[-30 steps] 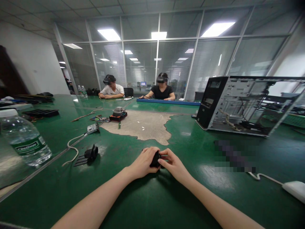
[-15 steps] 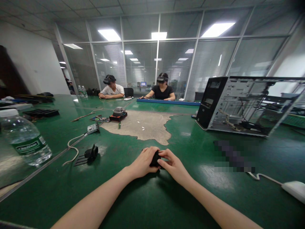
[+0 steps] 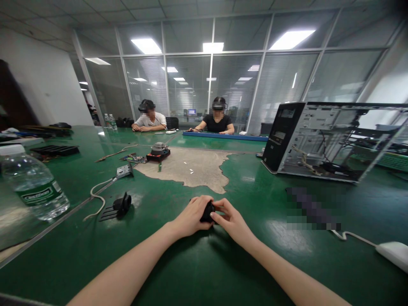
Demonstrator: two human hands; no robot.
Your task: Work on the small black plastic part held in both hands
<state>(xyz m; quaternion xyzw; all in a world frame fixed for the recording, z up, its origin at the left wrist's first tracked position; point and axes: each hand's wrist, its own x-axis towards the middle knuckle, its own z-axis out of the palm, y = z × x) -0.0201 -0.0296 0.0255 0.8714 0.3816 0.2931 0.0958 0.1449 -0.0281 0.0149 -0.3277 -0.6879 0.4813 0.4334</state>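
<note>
A small black part [image 3: 207, 212] sits between my two hands, low over the green table [image 3: 191, 263]; most of it is covered, so its kind cannot be made out. My left hand [image 3: 193, 216] is wrapped over its left side and top. At its right side, my right hand [image 3: 227, 216] grips with thumb and fingertips. Off to the left lies a black plastic piece with a round end and several prongs [image 3: 119, 207], touched by neither hand.
An opened computer case [image 3: 287, 140] stands at the right. A water bottle [image 3: 41, 191] is at the left, near a metal bracket [image 3: 123, 171] and a pale cable [image 3: 102, 199]. A heatsink with fan [image 3: 158, 151] lies farther back. Two people sit across the table.
Both hands stay in nearly the same place around the black part. The person in black across the table has tipped their head slightly.
</note>
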